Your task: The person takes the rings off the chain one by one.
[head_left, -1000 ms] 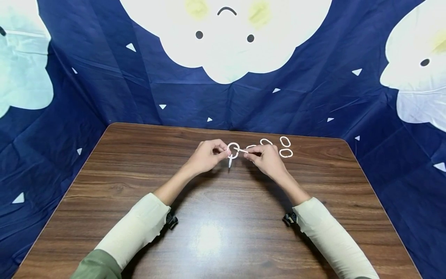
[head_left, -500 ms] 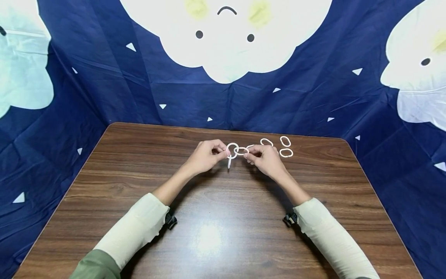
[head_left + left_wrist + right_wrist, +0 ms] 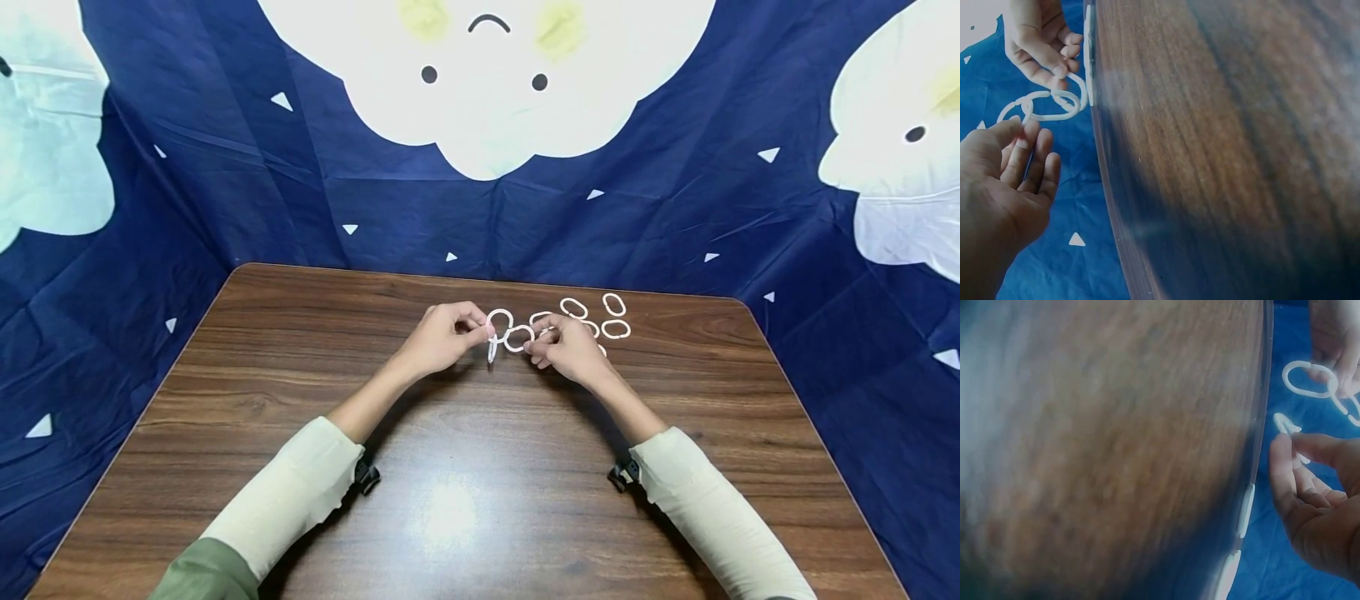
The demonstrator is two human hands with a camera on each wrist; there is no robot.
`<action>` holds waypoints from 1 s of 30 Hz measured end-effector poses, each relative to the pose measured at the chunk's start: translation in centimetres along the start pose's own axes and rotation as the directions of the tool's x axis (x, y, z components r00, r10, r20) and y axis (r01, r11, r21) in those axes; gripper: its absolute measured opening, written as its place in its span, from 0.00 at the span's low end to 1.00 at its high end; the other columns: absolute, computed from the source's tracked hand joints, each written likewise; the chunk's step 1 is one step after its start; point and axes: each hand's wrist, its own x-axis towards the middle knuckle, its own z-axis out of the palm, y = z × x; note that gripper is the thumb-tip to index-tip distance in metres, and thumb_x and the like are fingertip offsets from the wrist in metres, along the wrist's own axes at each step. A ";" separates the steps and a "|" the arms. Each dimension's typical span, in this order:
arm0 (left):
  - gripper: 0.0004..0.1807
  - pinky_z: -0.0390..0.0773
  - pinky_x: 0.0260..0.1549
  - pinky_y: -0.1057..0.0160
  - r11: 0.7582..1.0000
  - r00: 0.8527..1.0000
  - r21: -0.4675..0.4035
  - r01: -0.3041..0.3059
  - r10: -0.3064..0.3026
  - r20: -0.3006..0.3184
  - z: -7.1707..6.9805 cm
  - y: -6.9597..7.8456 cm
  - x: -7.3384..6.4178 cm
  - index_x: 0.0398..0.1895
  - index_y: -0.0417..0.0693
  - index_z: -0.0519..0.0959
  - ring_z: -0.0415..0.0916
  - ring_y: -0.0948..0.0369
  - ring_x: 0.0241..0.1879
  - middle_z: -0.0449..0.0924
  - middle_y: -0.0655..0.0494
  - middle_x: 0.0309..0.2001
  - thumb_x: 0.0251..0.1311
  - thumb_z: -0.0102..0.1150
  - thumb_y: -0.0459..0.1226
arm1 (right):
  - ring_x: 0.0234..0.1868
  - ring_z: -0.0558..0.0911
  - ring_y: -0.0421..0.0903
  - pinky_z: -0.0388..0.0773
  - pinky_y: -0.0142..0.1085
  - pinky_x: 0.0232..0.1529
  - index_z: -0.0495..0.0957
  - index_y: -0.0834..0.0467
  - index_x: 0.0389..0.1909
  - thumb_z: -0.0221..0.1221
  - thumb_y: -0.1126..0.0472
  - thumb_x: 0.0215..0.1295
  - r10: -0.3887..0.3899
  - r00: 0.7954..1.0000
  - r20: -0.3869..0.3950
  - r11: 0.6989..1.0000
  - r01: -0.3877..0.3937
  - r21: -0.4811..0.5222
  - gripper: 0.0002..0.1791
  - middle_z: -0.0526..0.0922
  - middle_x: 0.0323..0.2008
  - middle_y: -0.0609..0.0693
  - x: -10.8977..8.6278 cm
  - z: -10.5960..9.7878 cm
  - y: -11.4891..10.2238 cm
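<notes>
My left hand (image 3: 450,335) pinches a white plastic chain link (image 3: 499,312) between thumb and fingertips, above the far part of the table. A second link (image 3: 492,350) hangs from it, threaded through, seen nearly edge-on in the head view. Thumb and index finger of my right hand (image 3: 567,346) pinch another white link (image 3: 519,338), whose left end overlaps the left hand's link in the head view. In the right wrist view, the right hand's link (image 3: 1282,422) is seen edge-on at the fingertips, and the hanging link (image 3: 1305,394) shows as a full oval.
Several loose white links lie on the wooden table (image 3: 420,433) beyond and right of the right hand, among them an upper right link (image 3: 614,305) and one below it (image 3: 617,329). A blue curtain (image 3: 390,217) with white clouds stands behind the table's far edge.
The right hand's link has turned from edge-on to facing the head camera and dropped slightly. The right hand has rotated a little, uncovering more loose links; the left hand has barely moved.
</notes>
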 end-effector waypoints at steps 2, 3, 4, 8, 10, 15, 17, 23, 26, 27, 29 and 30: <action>0.04 0.81 0.46 0.61 1.000 1.000 -0.001 -0.001 0.001 0.000 0.0 0.0 0.0 0.44 0.50 0.91 0.86 0.60 0.41 0.94 0.55 0.40 0.76 0.73 0.39 | 0.32 0.94 0.47 0.93 0.40 0.38 0.82 0.70 0.58 0.71 0.67 0.73 0.014 1.000 0.002 1.000 -0.014 0.016 0.17 0.95 0.41 0.64 0.1 0.0 0.2; 0.04 0.81 0.46 0.61 1.000 1.000 0.001 -0.001 0.001 0.000 0.1 0.0 0.0 0.44 0.50 0.91 0.86 0.60 0.41 0.94 0.55 0.40 0.76 0.73 0.40 | 0.32 0.93 0.46 0.93 0.40 0.38 0.81 0.70 0.57 0.71 0.68 0.73 0.022 1.000 0.005 0.999 -0.022 0.029 0.16 0.95 0.41 0.64 0.1 0.0 0.2; 0.04 0.81 0.46 0.60 1.000 1.000 0.002 -0.001 0.001 0.000 0.1 0.1 0.0 0.44 0.50 0.91 0.86 0.60 0.41 0.94 0.54 0.40 0.76 0.73 0.40 | 0.32 0.93 0.46 0.93 0.39 0.38 0.81 0.70 0.56 0.71 0.68 0.73 0.030 1.000 0.009 0.999 -0.031 0.041 0.16 0.95 0.40 0.64 0.1 0.0 0.3; 0.04 0.82 0.47 0.60 1.000 1.000 0.003 0.004 -0.004 0.007 0.2 0.1 0.1 0.44 0.49 0.91 0.86 0.60 0.41 0.94 0.53 0.41 0.76 0.73 0.40 | 0.31 0.91 0.44 0.93 0.37 0.36 0.80 0.72 0.54 0.69 0.72 0.72 0.083 0.996 0.032 0.991 -0.086 0.104 0.14 0.94 0.39 0.64 0.2 0.0 0.3; 0.04 0.83 0.47 0.60 1.000 1.000 0.005 0.008 -0.009 0.011 0.2 0.1 0.1 0.45 0.49 0.91 0.86 0.59 0.41 0.94 0.53 0.42 0.76 0.73 0.40 | 0.30 0.91 0.43 0.92 0.35 0.35 0.80 0.74 0.54 0.69 0.73 0.72 0.114 0.992 0.050 0.983 -0.120 0.142 0.14 0.94 0.38 0.64 0.2 0.0 0.3; 0.05 0.83 0.47 0.59 1.000 1.000 0.006 0.019 -0.020 0.016 0.2 0.2 0.2 0.45 0.50 0.91 0.86 0.59 0.41 0.94 0.54 0.42 0.76 0.72 0.40 | 0.31 0.91 0.43 0.93 0.35 0.37 0.80 0.76 0.54 0.68 0.73 0.73 0.161 0.984 0.077 0.965 -0.173 0.197 0.14 0.94 0.41 0.68 0.2 -0.3 0.2; 0.05 0.83 0.46 0.59 1.000 1.000 0.002 0.020 -0.020 0.018 0.2 0.2 0.2 0.45 0.50 0.91 0.86 0.59 0.41 0.94 0.54 0.42 0.77 0.72 0.41 | 0.31 0.92 0.43 0.93 0.36 0.39 0.82 0.76 0.53 0.68 0.72 0.74 0.167 0.983 0.080 0.964 -0.180 0.195 0.13 0.94 0.43 0.68 0.2 -0.4 0.2; 0.04 0.83 0.46 0.60 1.000 1.000 0.004 0.012 -0.012 0.020 0.3 0.2 0.2 0.45 0.50 0.91 0.86 0.59 0.40 0.94 0.54 0.41 0.76 0.73 0.40 | 0.32 0.92 0.43 0.93 0.35 0.39 0.86 0.74 0.48 0.67 0.73 0.72 0.181 0.980 0.077 0.965 -0.192 0.180 0.08 0.95 0.46 0.67 0.2 -0.5 0.1; 0.04 0.83 0.45 0.61 1.000 1.000 0.010 0.010 -0.010 0.022 0.3 0.1 0.2 0.45 0.50 0.91 0.86 0.60 0.40 0.94 0.54 0.41 0.76 0.73 0.40 | 0.33 0.93 0.43 0.93 0.35 0.39 0.87 0.74 0.48 0.67 0.74 0.71 0.184 0.979 0.081 0.963 -0.197 0.184 0.08 0.95 0.46 0.67 0.2 -0.6 0.1; 0.04 0.83 0.45 0.61 1.000 1.000 0.011 0.009 -0.010 0.023 0.3 0.2 0.3 0.45 0.50 0.91 0.86 0.60 0.40 0.94 0.54 0.41 0.76 0.73 0.40 | 0.32 0.93 0.43 0.93 0.35 0.39 0.87 0.74 0.48 0.67 0.74 0.71 0.183 0.980 0.082 0.963 -0.195 0.183 0.08 0.95 0.46 0.67 0.2 -0.6 0.2; 0.04 0.83 0.44 0.61 1.000 1.000 0.012 0.007 -0.007 0.024 0.3 0.2 0.3 0.45 0.50 0.91 0.86 0.60 0.40 0.94 0.54 0.41 0.76 0.73 0.40 | 0.32 0.93 0.43 0.93 0.35 0.39 0.87 0.74 0.49 0.67 0.73 0.72 0.178 0.981 0.080 0.965 -0.190 0.182 0.09 0.95 0.46 0.67 0.2 -0.8 0.2; 0.04 0.83 0.44 0.61 1.000 1.000 0.012 0.006 -0.006 0.025 0.3 0.2 0.4 0.45 0.50 0.91 0.86 0.60 0.40 0.94 0.53 0.41 0.76 0.73 0.39 | 0.32 0.93 0.43 0.93 0.35 0.39 0.87 0.74 0.49 0.67 0.73 0.73 0.173 0.982 0.077 0.966 -0.184 0.181 0.09 0.95 0.45 0.67 0.1 -0.9 0.2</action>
